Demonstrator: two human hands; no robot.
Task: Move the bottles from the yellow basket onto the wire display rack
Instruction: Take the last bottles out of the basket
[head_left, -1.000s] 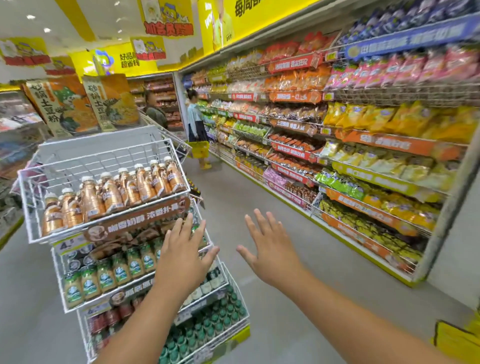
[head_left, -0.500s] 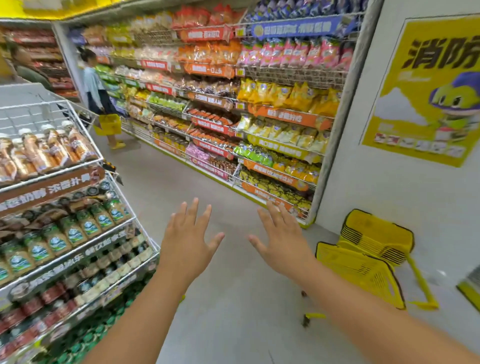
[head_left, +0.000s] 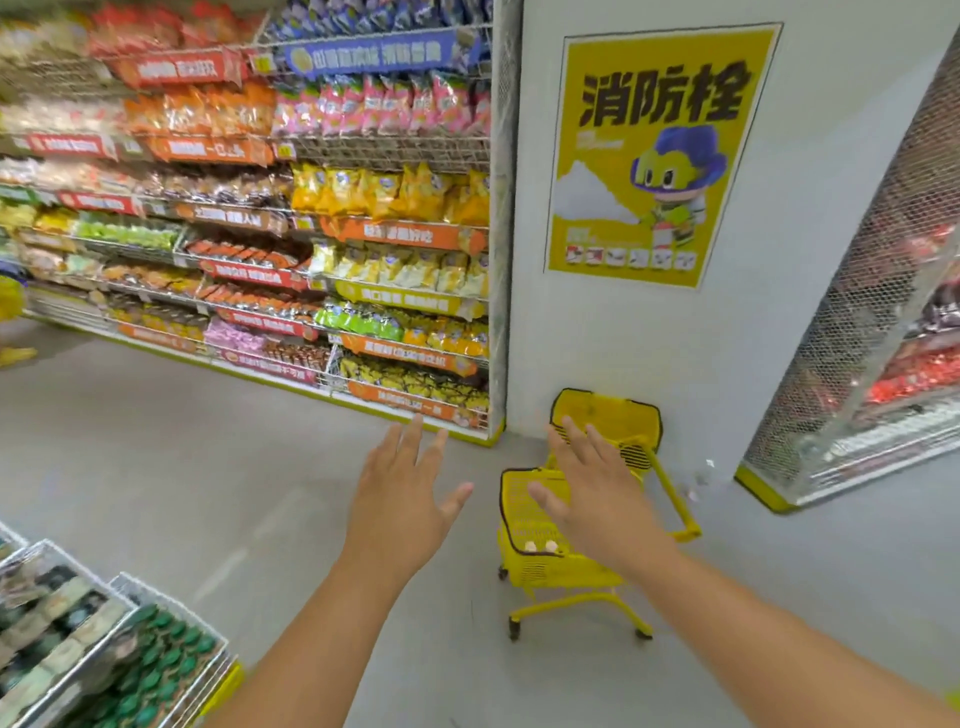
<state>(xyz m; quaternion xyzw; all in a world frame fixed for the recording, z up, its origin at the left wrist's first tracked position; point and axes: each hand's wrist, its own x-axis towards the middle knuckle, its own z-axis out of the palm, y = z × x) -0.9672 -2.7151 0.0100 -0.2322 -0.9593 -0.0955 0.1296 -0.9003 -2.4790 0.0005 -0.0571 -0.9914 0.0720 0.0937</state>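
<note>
Presently both hands are raised over the aisle floor with fingers spread and nothing held: the left hand (head_left: 402, 499) hangs over bare floor, and the right hand (head_left: 597, 493) is in front of the yellow basket (head_left: 540, 569), which sits on a small wheeled frame just below and beyond that hand, near the white wall. Two pale round caps, judged to be bottles (head_left: 540, 546), show inside the basket just below the right hand's thumb; how many more lie under the rim cannot be told. A second yellow basket (head_left: 605, 415) stands beyond the right hand's fingertips, against the wall. The wire display rack (head_left: 119, 654) is well apart, low and to the left of the left forearm, its tiers stocked with green-capped bottles. Judged step: the reach toward the basket, with no bottle yet taken. The next move calls for lowering a hand past the basket rim, closing round a bottle's body or neck, lifting it clear of the mesh wall, then turning left to the rack. The picture is motion-blurred, so fine detail is uncertain.
</note>
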